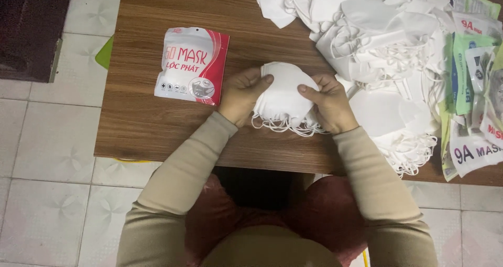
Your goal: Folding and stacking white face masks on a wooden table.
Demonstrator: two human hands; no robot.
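Observation:
Between both hands I hold a stack of white face masks [283, 94], folded flat, their elastic loops hanging below. My left hand [242, 95] grips the stack's left edge, thumb on top. My right hand [329, 102] grips its right edge. The stack sits just above the wooden table [141, 120]. To the left of my left hand lies a red and white mask pouch [192, 65], flat on the table.
A large heap of loose white masks [382, 42] covers the table's right side. Several green and white printed pouches [474, 84] lie along the far right edge. Pale tiled floor [47, 157] surrounds the table; my knees are under its near edge.

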